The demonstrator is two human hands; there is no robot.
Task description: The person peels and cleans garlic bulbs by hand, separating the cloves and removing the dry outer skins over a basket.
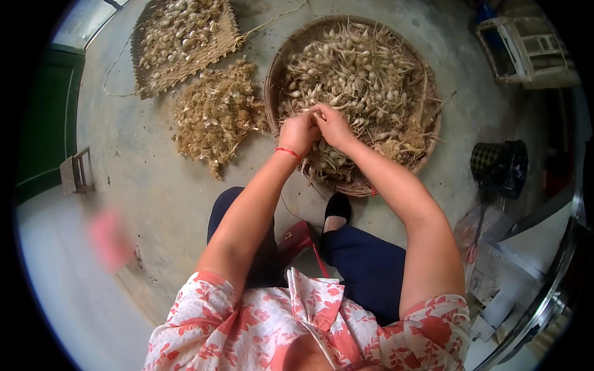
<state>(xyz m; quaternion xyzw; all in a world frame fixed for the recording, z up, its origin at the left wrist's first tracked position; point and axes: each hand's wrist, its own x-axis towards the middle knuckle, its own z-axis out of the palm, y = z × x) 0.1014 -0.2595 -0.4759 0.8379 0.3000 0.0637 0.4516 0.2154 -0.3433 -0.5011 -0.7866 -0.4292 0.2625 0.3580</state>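
Observation:
My left hand (297, 132), with a red string on its wrist, and my right hand (335, 127) meet over the near left part of a round woven basket (270, 93). The fingers of both are closed and pinched together at the tips. Whatever is between them is hidden by the fingers. Around and beyond my hands, the basket holds a heap of small pale garlic-like bulbs (359, 77) with dry stems and roots. Loose dry stalks lie along the basket's right side.
Left of the basket lies a pile of brown dry trimmings (216, 114). Behind it, a woven mat (146, 80) carries more pale bulbs (179, 37). A black-lined bin (500, 167) and a wooden frame (529, 52) stand right. A red bag-like object (296, 239) is between my legs.

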